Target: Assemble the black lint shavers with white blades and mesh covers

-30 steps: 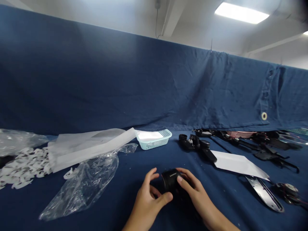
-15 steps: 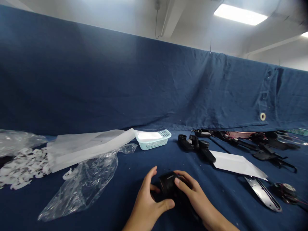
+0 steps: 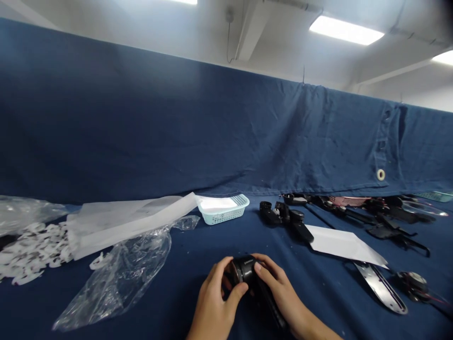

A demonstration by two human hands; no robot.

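Observation:
Low in the middle of the head view is a black handheld device (image 3: 247, 268) with a round, ribbed head and a long handle. Small light lettering marks the head, too small to read. My right hand (image 3: 279, 288) grips it where head and handle join, with the thumb on top. The handle slants down to the right, partly hidden by that hand. From the left, my left hand (image 3: 220, 295) closes around the ribbed end, thumb in front and fingers behind.
Clear plastic bags (image 3: 123, 278), white sheets (image 3: 130, 219) and a pile of white plastic pieces (image 3: 33, 252) lie left. A light-blue basket (image 3: 223, 216) holds paper. Rightward are black parts (image 3: 286, 219), white paper (image 3: 348, 245), a silver strip (image 3: 382, 288) and a motor-like part (image 3: 415, 285). A blue curtain (image 3: 212, 127) hangs behind.
My left thumb and fingers have closed in from a wide spread onto the ribbed end of the device. My right hand keeps its grip. The camera view has shifted slightly.

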